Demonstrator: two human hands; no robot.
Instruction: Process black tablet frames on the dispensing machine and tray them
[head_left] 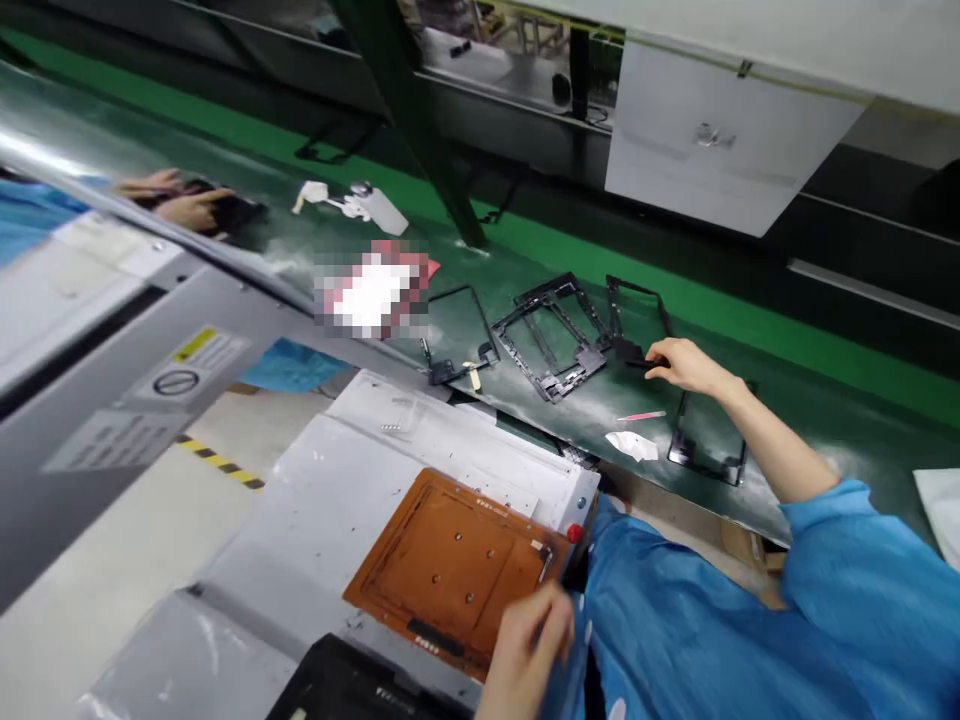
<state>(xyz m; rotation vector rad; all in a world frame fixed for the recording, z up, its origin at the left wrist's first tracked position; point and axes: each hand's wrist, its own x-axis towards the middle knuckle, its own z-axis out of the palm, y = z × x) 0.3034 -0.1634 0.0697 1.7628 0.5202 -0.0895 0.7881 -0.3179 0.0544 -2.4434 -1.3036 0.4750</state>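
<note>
My right hand (679, 365) reaches over the green bench and pinches the edge of a thin black plastic frame (637, 290). Just left of it, several more black frames (551, 335) lie overlapped in a pile. Another black frame (709, 470) rests below my right forearm, partly covered by it. My left hand (529, 635), slightly blurred, is curled closed above the near corner of an orange-brown fixture plate (457, 570). Anything inside those fingers is hidden.
Pink-handled tweezers (641, 416) and a crumpled white wipe (634, 446) lie on the bench (585, 410). A white bottle (384, 208) stands farther left. Beside the orange plate are a red button (574, 533) and a black fixture (360, 685). A co-worker's hands (187, 205) hold a dark part.
</note>
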